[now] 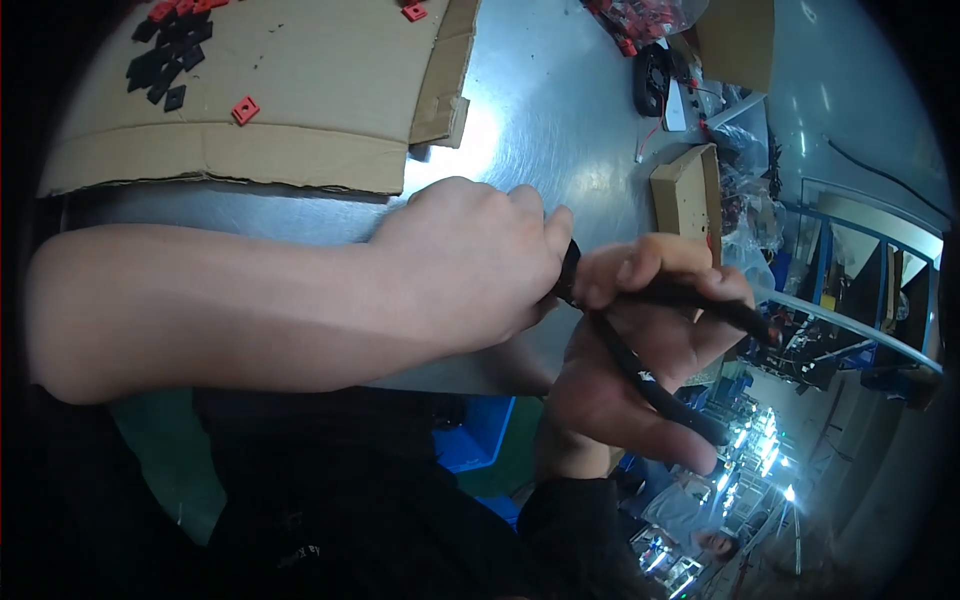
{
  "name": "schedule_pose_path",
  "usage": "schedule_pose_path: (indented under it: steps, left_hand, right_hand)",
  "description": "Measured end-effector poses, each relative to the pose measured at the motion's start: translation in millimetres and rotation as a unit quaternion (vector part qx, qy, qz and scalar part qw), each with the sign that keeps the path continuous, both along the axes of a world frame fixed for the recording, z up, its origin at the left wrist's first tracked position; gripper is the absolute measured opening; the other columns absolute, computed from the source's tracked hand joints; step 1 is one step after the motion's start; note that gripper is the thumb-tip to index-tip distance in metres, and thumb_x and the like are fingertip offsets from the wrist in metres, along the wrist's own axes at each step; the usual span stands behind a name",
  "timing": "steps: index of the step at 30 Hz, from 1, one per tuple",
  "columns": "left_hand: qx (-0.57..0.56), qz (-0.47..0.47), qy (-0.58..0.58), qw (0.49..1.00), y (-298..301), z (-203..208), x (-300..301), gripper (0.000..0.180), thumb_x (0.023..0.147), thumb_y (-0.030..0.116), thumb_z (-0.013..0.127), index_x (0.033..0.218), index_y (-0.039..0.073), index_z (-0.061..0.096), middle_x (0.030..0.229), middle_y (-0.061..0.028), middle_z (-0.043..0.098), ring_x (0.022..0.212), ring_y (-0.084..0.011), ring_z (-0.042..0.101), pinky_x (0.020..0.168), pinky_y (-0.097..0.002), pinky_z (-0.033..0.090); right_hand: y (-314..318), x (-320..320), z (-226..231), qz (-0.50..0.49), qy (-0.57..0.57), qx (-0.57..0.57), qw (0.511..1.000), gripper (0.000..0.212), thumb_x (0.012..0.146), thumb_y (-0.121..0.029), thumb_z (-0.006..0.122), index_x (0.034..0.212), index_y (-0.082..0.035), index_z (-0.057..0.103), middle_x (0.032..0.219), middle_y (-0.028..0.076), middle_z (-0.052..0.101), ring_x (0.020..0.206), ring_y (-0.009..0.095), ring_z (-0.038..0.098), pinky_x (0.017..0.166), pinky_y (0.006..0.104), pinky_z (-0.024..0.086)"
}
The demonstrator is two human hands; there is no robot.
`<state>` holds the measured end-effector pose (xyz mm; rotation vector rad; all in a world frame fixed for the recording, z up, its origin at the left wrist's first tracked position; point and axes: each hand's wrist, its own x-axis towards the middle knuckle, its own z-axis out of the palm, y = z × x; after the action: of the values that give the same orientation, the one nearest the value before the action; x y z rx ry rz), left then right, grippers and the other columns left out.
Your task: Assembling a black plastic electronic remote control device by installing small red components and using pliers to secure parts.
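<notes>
In my right hand (640,345) lies a black two-handled tool that looks like pliers (625,360). My fingers curl over its upper handle, while the lower handle, with a small white mark, crosses my palm beside the thumb. The handles are spread apart and slightly blurred. My left hand (490,250) is closed in a fist at the tool's other end, where a short black part shows between the two hands. Its fingers hide whatever else is in that grip. Both hands are above the metal table (530,110).
A cardboard sheet (310,80) at far left carries black flat pieces (170,55) and a red piece (245,110). Rightward are a black fan (652,80), a small open carton (685,195) and bagged red parts (650,18). A blue bin (480,430) stands below the table edge; a person (690,515) is in the background.
</notes>
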<state>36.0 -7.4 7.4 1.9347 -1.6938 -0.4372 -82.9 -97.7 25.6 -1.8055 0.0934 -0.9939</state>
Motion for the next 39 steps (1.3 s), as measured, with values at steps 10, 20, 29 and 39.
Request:
schedule_pose_path:
  steps: [10,20,29,39]
  left_hand:
    - [-0.026,-0.003,-0.032,0.999,0.3,-3.4,-3.0,0.055,0.090,0.040,0.072,0.129,0.003,0.060,0.097,-0.0152,0.067,0.079,-0.0308,0.072,0.065,-0.0408,0.058]
    - [0.029,0.006,0.027,0.999,0.3,-0.6,2.5,0.043,0.090,0.041,0.070,0.110,0.004,0.064,0.098,-0.0174,0.067,0.082,-0.0348,0.073,0.069,-0.0445,0.060]
    - [0.013,0.063,-0.022,0.998,3.6,4.3,-6.7,0.048,0.090,0.044,0.071,0.114,0.004,0.060,0.097,-0.0185,0.068,0.085,-0.0351,0.073,0.072,-0.0450,0.060]
    - [-0.027,0.046,-0.091,0.994,1.7,-8.7,-7.9,0.052,0.088,0.049,0.075,0.109,0.005,0.055,0.089,-0.0153,0.065,0.073,-0.0312,0.073,0.059,-0.0394,0.058]
  right_hand:
    - [3.4,-3.5,7.5,-0.077,0.077,-0.012,0.994,0.109,0.073,-0.101,0.041,0.127,-0.007,0.043,0.099,0.013,0.053,0.075,0.020,0.055,0.068,0.0343,0.050]
    - [23.2,8.6,21.0,-0.033,0.136,0.113,0.984,0.091,0.077,-0.083,0.050,0.110,0.001,0.048,0.093,0.010,0.050,0.076,0.015,0.045,0.069,0.0283,0.036]
    - [-8.0,13.6,12.6,0.050,0.037,0.231,0.971,0.116,0.068,-0.109,0.017,0.088,0.000,0.052,0.064,0.002,0.042,0.052,0.009,0.033,0.048,0.0242,0.025]
    - [-43.7,6.2,15.7,0.255,0.050,0.286,0.922,0.094,0.074,-0.104,0.032,0.079,-0.012,0.049,0.059,0.000,0.039,0.046,0.011,0.027,0.045,0.0288,0.021]
